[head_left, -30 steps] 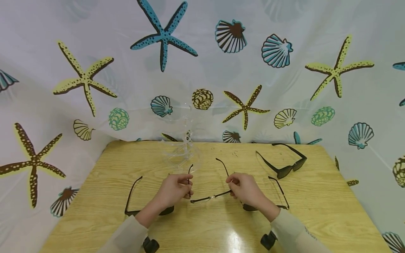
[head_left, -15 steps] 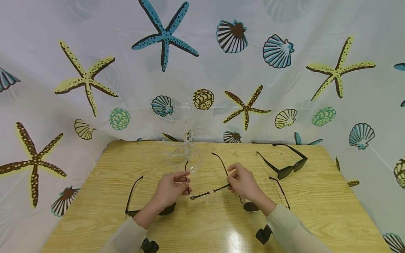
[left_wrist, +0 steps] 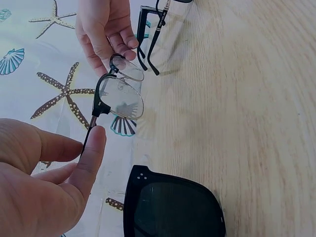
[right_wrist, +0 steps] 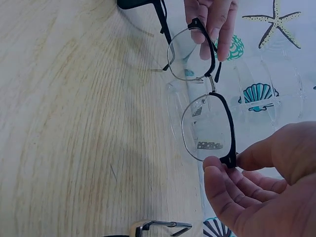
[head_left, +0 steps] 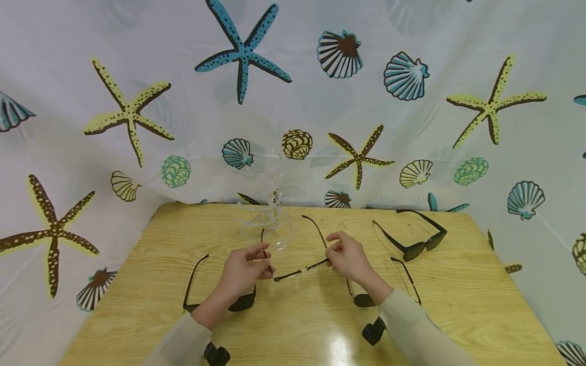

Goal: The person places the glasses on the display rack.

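Observation:
In the head view, a pair of clear-lensed eyeglasses (head_left: pixel 287 276) with a dark browline frame is held up above the wooden table, temples spread and pointing away. My left hand (head_left: pixel 242 269) pinches the left temple near its hinge between thumb and fingers. At the opposite end, my right hand (head_left: pixel 348 255) pinches the corner where the front meets the right temple. The right wrist view shows the thin metal lower rims and the dark upper rim (right_wrist: pixel 229 116). Black sunglasses (left_wrist: pixel 173 210) lie under my left wrist, partly hidden by the arm in the head view.
Dark-lensed glasses (head_left: pixel 364 300) lie beneath my right wrist, partly covered. Farther right sit black sunglasses (head_left: pixel 414 250) with temples spread. A transparent tiered stand (head_left: pixel 273 213) is at the back of the wooden table (head_left: pixel 293 335), before a shell-patterned curtain (head_left: pixel 302 101).
Both hands have moved the eyeglasses slightly away and up, and a little to the left. The right hand's grip has shifted onto the frame's corner. The other glasses have stayed put.

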